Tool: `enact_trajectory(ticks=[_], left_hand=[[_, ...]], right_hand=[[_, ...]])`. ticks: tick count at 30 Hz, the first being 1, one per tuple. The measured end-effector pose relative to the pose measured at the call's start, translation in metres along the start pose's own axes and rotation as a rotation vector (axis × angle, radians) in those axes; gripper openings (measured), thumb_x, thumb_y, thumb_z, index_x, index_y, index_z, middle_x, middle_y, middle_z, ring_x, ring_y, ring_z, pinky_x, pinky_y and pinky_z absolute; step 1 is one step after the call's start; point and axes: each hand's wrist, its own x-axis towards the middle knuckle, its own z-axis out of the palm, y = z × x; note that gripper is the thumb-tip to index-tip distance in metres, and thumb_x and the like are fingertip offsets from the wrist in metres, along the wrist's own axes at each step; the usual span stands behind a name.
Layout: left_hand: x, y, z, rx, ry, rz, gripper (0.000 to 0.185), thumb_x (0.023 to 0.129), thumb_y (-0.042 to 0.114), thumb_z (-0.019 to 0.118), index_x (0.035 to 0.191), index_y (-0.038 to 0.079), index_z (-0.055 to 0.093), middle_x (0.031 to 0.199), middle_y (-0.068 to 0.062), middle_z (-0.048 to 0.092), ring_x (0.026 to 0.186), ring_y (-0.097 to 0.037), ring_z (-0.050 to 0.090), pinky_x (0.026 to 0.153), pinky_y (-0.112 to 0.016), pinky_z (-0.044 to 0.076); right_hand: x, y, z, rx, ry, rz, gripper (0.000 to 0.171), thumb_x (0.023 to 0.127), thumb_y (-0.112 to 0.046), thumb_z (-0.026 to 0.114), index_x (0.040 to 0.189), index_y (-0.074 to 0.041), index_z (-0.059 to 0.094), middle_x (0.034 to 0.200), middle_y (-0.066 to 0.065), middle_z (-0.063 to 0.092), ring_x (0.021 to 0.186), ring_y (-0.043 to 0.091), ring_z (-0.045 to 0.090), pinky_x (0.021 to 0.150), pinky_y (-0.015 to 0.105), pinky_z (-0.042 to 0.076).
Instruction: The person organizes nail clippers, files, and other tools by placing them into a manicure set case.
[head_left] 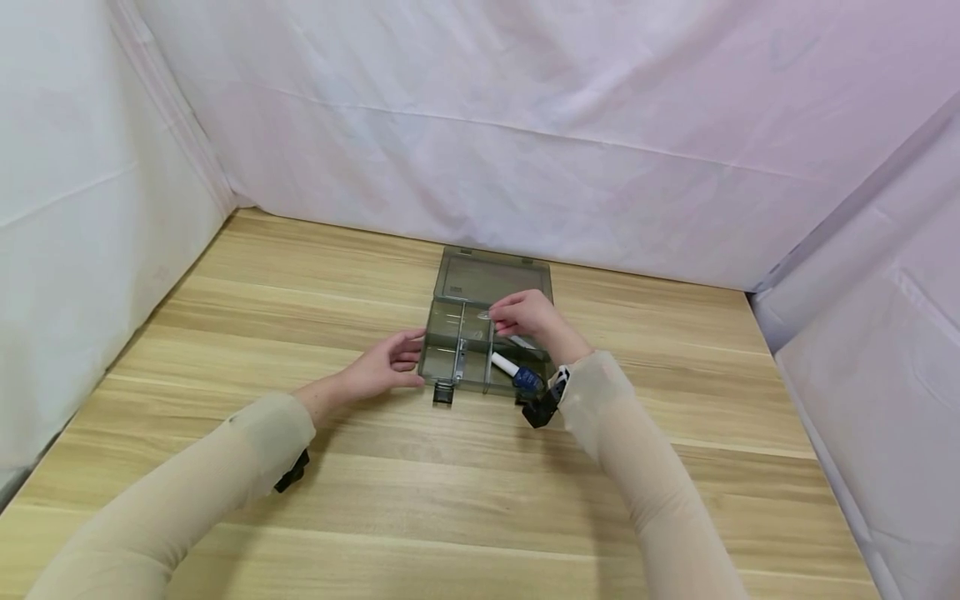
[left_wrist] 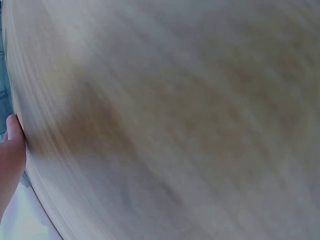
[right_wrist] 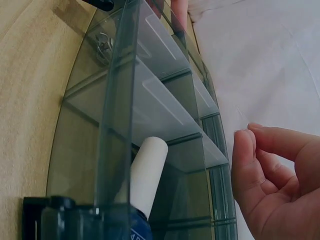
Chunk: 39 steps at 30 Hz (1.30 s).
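Organizer box (head_left: 480, 333) sits mid-desk (head_left: 300, 283); left hand (head_left: 386, 367), fingers loose, touches its 9 o'clock edge; right hand (head_left: 525, 315), fingers curled in a pinch grip, hovers above; whether it holds anything I cannot tell.

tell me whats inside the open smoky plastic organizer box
The organizer box holds a white tube with a blue cap in its right front compartment and a small metal piece in another. The right hand hides part of the middle compartments.
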Motion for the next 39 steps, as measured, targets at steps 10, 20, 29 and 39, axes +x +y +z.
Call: enact_trajectory(ticks=[10,20,29,39], left_hand=[[0.001,-0.002,0.001,-0.007,-0.002,0.004,0.085,0.079,0.002,0.070,0.148,0.004,0.019,0.147,-0.025,0.033,0.130,-0.038,0.041,0.112,-0.043,0.037],[0.001,0.000,0.004,-0.013,0.000,0.007,0.085,0.079,0.001,0.070,0.148,0.003,0.020,0.145,-0.026,0.034,0.130,-0.039,0.041,0.111,-0.043,0.037],[0.002,0.002,0.005,-0.016,0.000,0.000,0.085,0.079,0.001,0.070,0.148,0.003,0.019,0.147,-0.025,0.033,0.131,-0.039,0.040,0.112,-0.043,0.037],[-0.002,0.006,0.001,0.020,0.001,-0.034,0.077,0.087,0.015,0.064,0.149,0.007,0.019,0.148,-0.026,0.031,0.131,-0.040,0.039,0.112,-0.049,0.034]], right_hand=[[0.003,0.001,0.005,0.015,0.001,0.009,0.027,0.091,-0.006,0.058,0.114,0.007,0.061,0.071,0.006,0.064,0.055,0.008,0.061,0.082,0.038,0.059],[0.002,0.001,0.006,0.015,0.013,0.033,0.031,0.091,-0.006,0.058,0.118,0.007,0.059,0.077,0.009,0.065,0.056,0.009,0.061,0.084,0.040,0.059],[-0.002,0.001,-0.002,0.025,0.036,0.016,0.031,0.090,-0.005,0.059,0.118,0.008,0.058,0.064,0.001,0.062,0.053,0.008,0.060,0.080,0.039,0.060],[-0.006,0.005,-0.009,0.114,0.026,0.017,0.031,0.090,-0.002,0.056,0.118,0.011,0.054,0.064,0.001,0.061,0.052,0.007,0.059,0.056,0.021,0.058]])
